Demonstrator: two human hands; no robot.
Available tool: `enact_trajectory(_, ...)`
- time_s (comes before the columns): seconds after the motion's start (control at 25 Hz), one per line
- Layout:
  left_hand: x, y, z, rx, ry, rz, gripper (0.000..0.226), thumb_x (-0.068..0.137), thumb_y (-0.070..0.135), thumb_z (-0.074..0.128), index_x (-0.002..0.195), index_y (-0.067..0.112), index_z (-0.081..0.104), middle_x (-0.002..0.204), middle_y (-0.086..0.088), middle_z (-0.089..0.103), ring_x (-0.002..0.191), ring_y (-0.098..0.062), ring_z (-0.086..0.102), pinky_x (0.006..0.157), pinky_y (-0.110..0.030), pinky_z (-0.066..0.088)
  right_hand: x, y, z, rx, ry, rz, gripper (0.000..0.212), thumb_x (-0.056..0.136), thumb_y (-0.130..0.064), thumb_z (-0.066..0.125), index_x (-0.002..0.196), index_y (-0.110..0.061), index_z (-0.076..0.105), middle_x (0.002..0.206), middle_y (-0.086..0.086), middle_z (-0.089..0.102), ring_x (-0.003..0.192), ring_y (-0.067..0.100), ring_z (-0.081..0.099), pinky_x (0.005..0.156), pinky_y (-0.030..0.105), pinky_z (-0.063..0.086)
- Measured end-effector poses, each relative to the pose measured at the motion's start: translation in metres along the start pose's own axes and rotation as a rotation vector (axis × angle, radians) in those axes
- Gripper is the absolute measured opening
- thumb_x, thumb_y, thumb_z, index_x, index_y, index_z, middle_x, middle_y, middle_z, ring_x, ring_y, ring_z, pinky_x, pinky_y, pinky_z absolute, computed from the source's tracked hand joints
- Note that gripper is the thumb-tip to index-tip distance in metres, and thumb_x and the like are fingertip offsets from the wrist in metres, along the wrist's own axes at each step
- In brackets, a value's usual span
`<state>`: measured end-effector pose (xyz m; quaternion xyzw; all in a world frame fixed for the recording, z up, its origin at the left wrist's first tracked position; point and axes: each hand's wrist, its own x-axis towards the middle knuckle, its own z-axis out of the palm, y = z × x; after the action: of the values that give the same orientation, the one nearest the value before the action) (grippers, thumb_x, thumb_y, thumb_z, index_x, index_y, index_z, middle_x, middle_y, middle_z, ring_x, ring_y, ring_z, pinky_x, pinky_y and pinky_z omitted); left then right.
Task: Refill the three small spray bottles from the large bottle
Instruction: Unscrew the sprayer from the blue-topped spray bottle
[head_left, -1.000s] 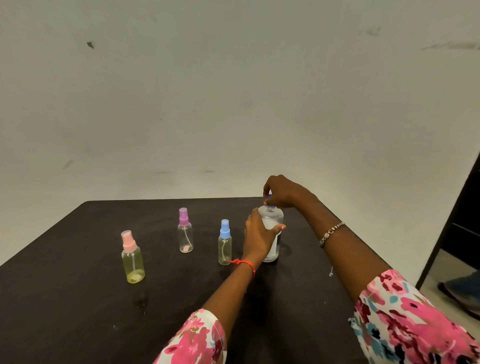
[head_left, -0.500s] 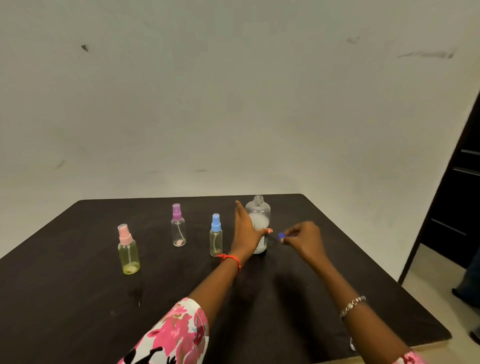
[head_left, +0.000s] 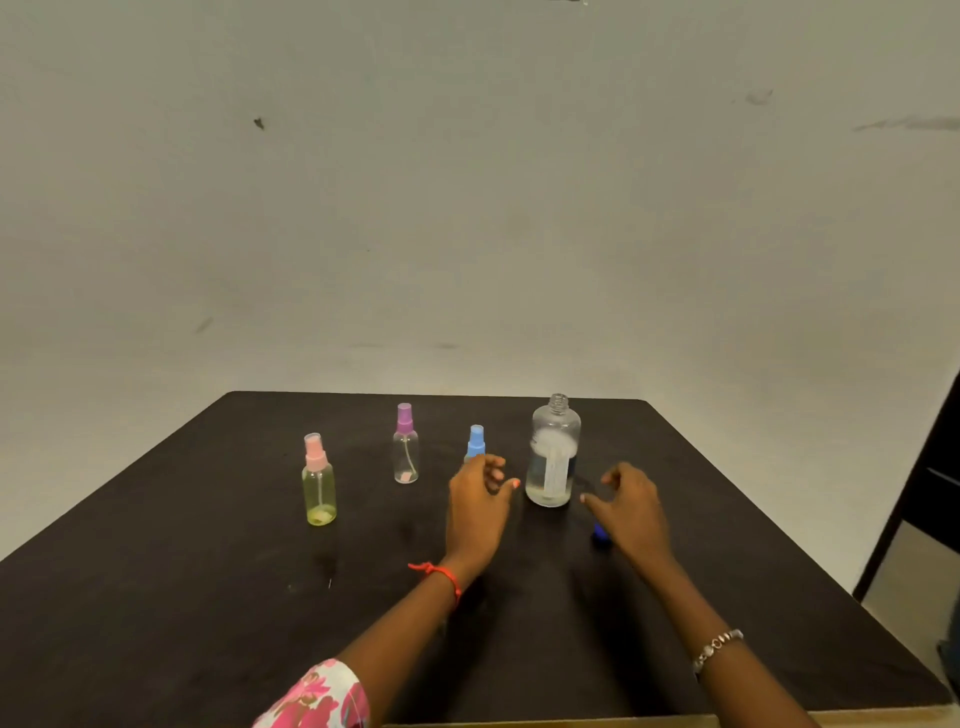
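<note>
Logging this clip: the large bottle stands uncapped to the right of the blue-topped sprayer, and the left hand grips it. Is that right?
Not quite. The head view shows the left hand not gripping the large bottle: it is loosely curled beside it, with a clear gap between them. The rest holds: the bottle stands uncapped, right of the blue-topped sprayer.
</note>
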<state>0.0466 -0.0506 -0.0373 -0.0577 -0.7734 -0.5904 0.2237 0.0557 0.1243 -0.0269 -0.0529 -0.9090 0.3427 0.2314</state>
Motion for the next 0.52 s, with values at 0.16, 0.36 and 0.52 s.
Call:
enact_trajectory(0.16, 0.016, -0.008, -0.012, 0.05, 0.054, -0.13, 0.047, 0.073, 0.006, 0.073, 0.112, 0.01, 0.048, 0.119, -0.012, 0.051, 0.11, -0.025, 0.053, 0.095, -0.034, 0.046, 0.018, -0.054, 0.015, 0.175, -0.029, -0.127, 0.017, 0.078, -0.02, 0.068, 0.077, -0.004, 0.06, 0.079, 0.011, 0.061, 0.075, 0.023, 0.059, 0.066, 0.03, 0.045)
enact_trajectory(0.36, 0.038, -0.026, -0.006, 0.051, -0.063, -0.29, 0.07, 0.072, 0.011, 0.075, 0.131, 0.004, 0.039, 0.136, -0.013, 0.044, 0.129, -0.032, 0.042, 0.106, -0.043, 0.039, 0.05, -0.103, 0.059, 0.138, -0.27, -0.143, 0.032, 0.077, -0.026, 0.069, 0.091, 0.001, 0.059, 0.087, 0.017, 0.059, 0.076, 0.02, 0.052, 0.061, 0.024, 0.038)
enact_trajectory(0.52, 0.043, -0.033, 0.0, -0.079, -0.017, -0.295, 0.018, 0.087, 0.007, 0.054, 0.103, 0.003, 0.061, 0.093, -0.008, 0.065, 0.087, -0.02, 0.063, 0.065, -0.019, 0.055, 0.06, -0.112, 0.079, 0.002, -0.356, -0.11, 0.044, 0.077, -0.027, 0.071, 0.058, -0.016, 0.032, 0.068, 0.002, 0.037, 0.063, 0.016, 0.041, 0.045, 0.018, 0.026)
